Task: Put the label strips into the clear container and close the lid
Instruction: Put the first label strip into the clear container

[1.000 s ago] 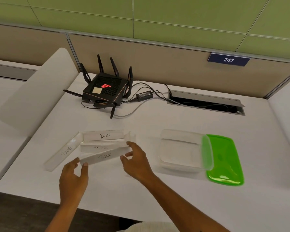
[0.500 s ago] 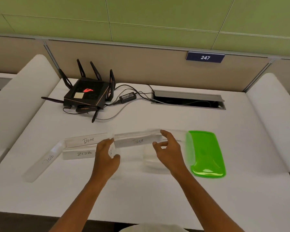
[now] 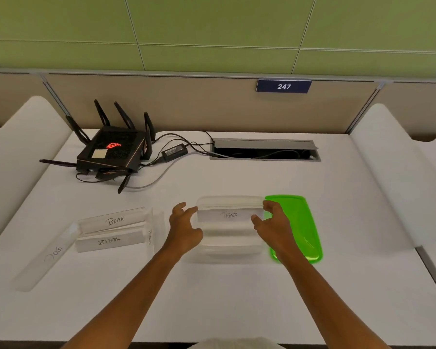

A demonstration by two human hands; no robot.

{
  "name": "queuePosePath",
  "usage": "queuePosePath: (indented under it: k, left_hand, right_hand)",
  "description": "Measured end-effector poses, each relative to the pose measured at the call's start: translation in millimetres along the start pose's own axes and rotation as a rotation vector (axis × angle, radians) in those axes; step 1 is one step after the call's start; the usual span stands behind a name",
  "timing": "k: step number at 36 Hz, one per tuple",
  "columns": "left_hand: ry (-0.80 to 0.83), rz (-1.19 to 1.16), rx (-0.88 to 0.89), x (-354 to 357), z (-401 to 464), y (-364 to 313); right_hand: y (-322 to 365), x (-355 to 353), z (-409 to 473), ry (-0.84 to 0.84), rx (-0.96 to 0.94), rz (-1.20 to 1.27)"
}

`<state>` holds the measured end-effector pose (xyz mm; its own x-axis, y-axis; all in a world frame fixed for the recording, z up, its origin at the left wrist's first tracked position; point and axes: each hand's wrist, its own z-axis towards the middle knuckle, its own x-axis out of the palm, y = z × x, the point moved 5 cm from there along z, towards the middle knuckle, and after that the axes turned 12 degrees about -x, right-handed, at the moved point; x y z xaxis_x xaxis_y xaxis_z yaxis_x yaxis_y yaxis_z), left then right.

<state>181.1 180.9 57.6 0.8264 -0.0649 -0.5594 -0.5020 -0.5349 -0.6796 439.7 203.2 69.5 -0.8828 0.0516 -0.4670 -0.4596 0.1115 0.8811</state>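
Both hands hold TIGER strip over container, maybe touching.

1. We've got two bare arms in view, coming in from the bottom edge, no sleeves showing anywhere along the forearms.
2. Our left hand has nothing on it: no glove, ring or watch that we can spot.
3. Same deal with our right hand, bare at the wrist and fingers.
4. Right at the bottom middle there's a sliver of pale, off-white clothing, probably our top, but too little shows to say more.
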Motion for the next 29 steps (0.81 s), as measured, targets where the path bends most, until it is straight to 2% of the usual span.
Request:
queuePosePath:
  k: [6,20,29]
  left_hand:
    - [0.009,0.057,-0.033,9,15,-2]
    - [0.042,0.270,-0.159,28,35,-11]
    - [0.060,0.354,-0.221,42,42,-9]
  right_hand:
    - [-22,3,12,0.039,0.037,0.009]
    - [-7,19,28,0.280,0.198,-0.030]
    - [-10,30,27,0.303,0.244,-0.038]
